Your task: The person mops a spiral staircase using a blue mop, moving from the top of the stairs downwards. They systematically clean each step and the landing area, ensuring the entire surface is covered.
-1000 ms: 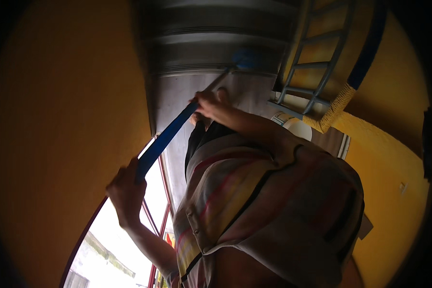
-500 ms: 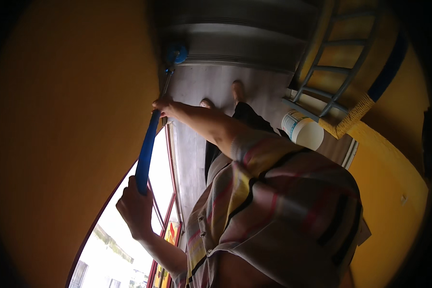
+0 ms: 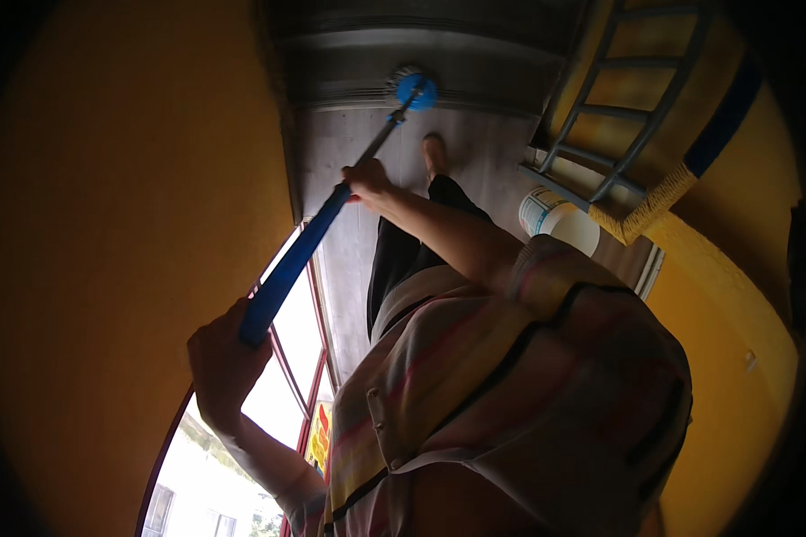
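Observation:
I hold a mop by its long blue and grey handle (image 3: 297, 259). Around the top end of the blue grip is my left hand (image 3: 228, 362), fingers closed. Farther down, where the blue sleeve meets the thin pole, my right hand (image 3: 365, 182) is closed too. The mop's round blue head (image 3: 416, 90), fringed with grey strands, rests against the ribbed edge of a dark step (image 3: 501, 103). The pole slants from near left to far right.
An orange wall (image 3: 125, 197) fills the left, above a bright red-framed window (image 3: 300, 358). At right, a white bucket (image 3: 578, 228) stands on the wood-look floor (image 3: 331, 152), near a grey ladder-like rail (image 3: 618, 112) and a rope-wrapped edge (image 3: 640, 224). My foot (image 3: 434, 154) is near the step.
The mop head has swept right along the step edge, away from the left wall. My right hand has moved right with the pole, while my left hand has shifted slightly left.

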The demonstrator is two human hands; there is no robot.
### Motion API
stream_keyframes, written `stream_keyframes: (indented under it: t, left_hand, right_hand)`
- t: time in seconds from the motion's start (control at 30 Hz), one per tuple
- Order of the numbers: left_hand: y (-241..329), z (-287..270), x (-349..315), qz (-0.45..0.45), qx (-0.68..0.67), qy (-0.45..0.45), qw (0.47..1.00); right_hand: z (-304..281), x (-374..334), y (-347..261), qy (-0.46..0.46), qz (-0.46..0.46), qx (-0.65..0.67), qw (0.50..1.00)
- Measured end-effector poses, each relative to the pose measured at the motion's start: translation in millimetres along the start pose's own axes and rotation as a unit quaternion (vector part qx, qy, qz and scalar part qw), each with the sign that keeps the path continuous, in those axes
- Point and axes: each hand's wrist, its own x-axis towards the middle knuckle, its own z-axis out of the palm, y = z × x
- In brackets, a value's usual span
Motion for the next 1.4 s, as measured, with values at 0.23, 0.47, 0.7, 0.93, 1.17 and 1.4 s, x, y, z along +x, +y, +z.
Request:
stream_keyframes:
  t: [0.23,0.47,0.7,0.93,1.17,1.4]
  left_hand:
    - [22,34,54,0.033,-0.063,-0.049,0.996]
    - [11,56,35,0.025,-0.026,0.046,0.998]
    - [-2,25,-67,-0.103,-0.019,0.091,0.990]
    - [21,38,-109,-0.288,-0.092,0.094,0.949]
    - [37,54,-5,-0.216,0.030,0.024,0.976]
    - [14,-3,27,-0.110,0.026,-0.012,0.994]
  right_hand:
    - [-94,22,-12,0.095,0.010,0.078,0.992]
    - [-117,4,-16,0.123,0.049,0.006,0.991]
    - [-31,-43,-10,-0.078,0.050,-0.013,0.996]
    - [78,-74,-31,-0.141,0.004,-0.132,0.981]
    - [95,7,-45,-0.162,0.059,0.039,0.984]
    - [69,16,-69,-0.135,0.075,0.046,0.987]
